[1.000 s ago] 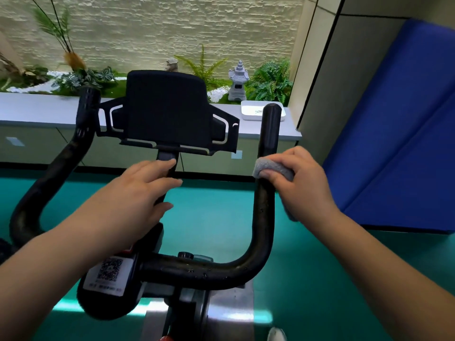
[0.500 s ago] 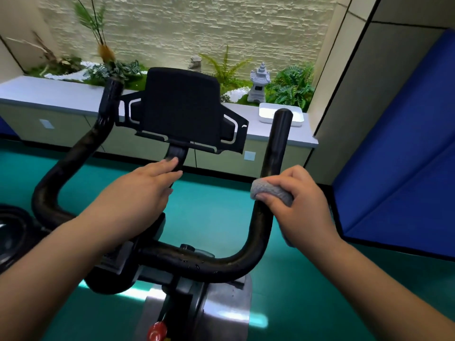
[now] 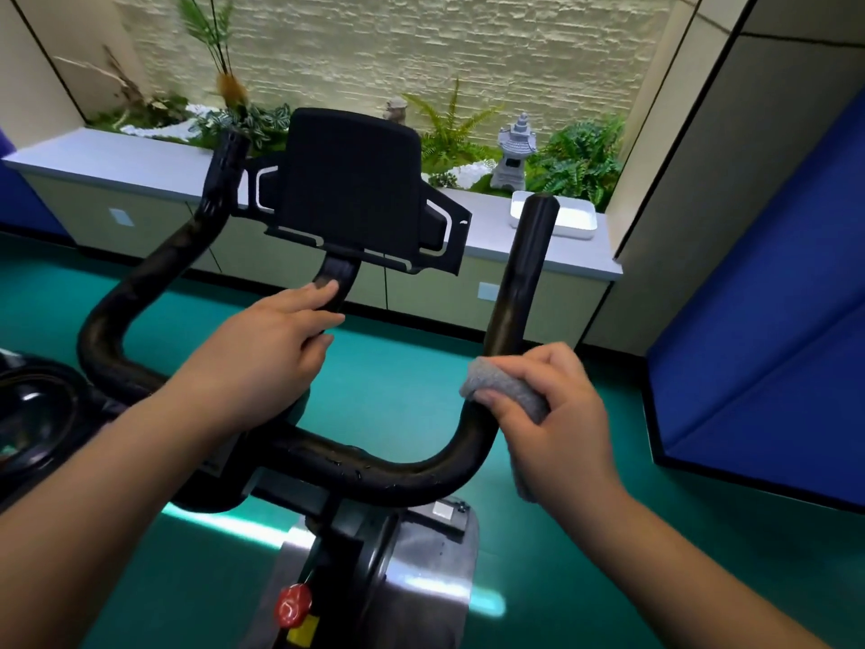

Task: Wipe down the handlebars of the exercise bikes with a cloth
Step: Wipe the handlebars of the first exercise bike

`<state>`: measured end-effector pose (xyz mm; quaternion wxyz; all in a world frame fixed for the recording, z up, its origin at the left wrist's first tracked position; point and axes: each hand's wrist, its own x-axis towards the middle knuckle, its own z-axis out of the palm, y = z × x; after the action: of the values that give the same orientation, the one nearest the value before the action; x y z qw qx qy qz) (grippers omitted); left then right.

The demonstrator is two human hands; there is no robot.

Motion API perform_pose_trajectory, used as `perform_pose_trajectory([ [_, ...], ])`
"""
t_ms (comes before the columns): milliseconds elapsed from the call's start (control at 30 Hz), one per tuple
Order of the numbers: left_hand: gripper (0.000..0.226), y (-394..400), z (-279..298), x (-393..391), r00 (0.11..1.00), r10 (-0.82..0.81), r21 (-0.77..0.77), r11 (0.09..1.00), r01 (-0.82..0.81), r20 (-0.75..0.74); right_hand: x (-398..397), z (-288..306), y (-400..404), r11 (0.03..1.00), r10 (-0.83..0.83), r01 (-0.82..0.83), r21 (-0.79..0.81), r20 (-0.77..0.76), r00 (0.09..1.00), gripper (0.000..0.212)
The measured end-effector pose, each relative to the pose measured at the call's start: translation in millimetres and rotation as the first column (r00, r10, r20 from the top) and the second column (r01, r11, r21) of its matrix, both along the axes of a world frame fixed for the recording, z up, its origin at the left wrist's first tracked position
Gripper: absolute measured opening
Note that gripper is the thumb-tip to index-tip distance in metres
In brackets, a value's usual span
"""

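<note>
Under the bike, the floor (image 3: 398, 381) is shiny green and fills the bottom of the frame. Across the top runs a pale brick wall (image 3: 421, 44), with green plants (image 3: 580, 161) and a little gray stone lantern (image 3: 515, 154) on a long gray ledge (image 3: 117, 161). A white dish (image 3: 578, 222) sits on the ledge at the upper right. A big blue mat (image 3: 772, 320) leans on the right side. At the middle, the right hand (image 3: 557, 414) is wrapped around a gray cloth (image 3: 510, 388), pressing it on the right black handlebar (image 3: 515, 283). The left hand (image 3: 262, 358) lies with loose fingers on the stem under the black screen holder (image 3: 351, 189). A red knob (image 3: 294, 606) sits low in the frame. I can see no words to read.
</note>
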<state>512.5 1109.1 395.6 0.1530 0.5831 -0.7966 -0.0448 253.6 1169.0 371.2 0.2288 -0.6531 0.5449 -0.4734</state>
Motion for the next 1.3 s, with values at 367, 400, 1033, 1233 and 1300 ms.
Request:
perform_pose_trajectory([
  [367,0.029,-2,2,-1,1.000,0.025,0.021,0.999,-0.025,0.000,18,-11,0,0.955,-0.295,0.292,0.054,0.297,0.908,0.019],
  [400,0.028,-2,3,-2,1.000,0.031,0.021,0.999,-0.031,-0.006,19,-12,-2,0.950,-0.310,0.302,0.074,0.309,0.899,0.017],
  [1033,0.018,-2,8,-3,0.997,0.067,0.028,0.997,-0.066,-0.031,29,-9,-52,0.818,-0.550,0.152,0.554,0.679,0.486,0.032],
  [1233,0.016,-2,8,-4,0.998,0.066,0.035,0.997,-0.065,-0.016,40,-11,-21,0.735,-0.592,-0.079,0.673,0.695,0.408,0.048],
  [1300,0.016,-2,9,-4,0.998,0.067,0.036,0.997,-0.066,-0.017,34,-5,-32,0.733,-0.592,-0.116,0.670,0.713,0.375,0.047],
])
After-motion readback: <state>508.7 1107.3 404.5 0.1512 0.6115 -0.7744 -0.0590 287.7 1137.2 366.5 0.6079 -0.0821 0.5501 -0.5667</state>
